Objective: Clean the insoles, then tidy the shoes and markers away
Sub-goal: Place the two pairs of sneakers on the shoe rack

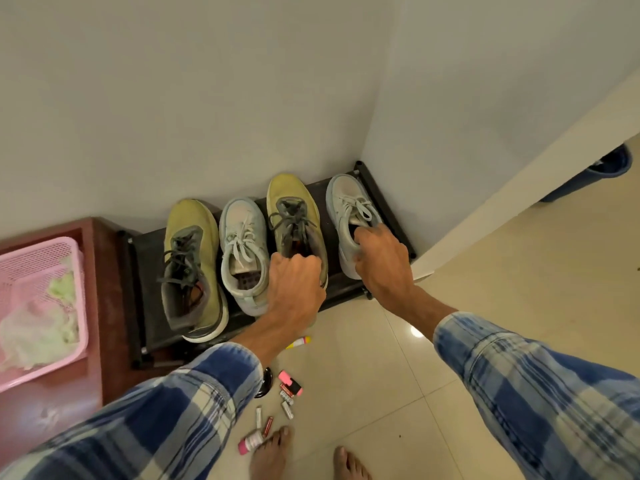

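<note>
L hand (294,282) curled round heel of olive-yellow lace-up trainer (290,197), R hand (381,259) gripping collar of pale grey lace-up trainer (346,199), both on low black shoe rack (320,191). Risk: loose pink-and-white markers (290,382) in front of rack, underfoot, cd slip.

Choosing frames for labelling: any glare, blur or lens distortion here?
Head view: one small glare spot on the floor tile; lighting otherwise soft, shadows faint. Head view: the checked sleeves near the lens look smeared, while the left hand on the yellow shoe and right hand on the grey shoe are sharp. Head view: wide-angle lens leans the wall corner.
</note>
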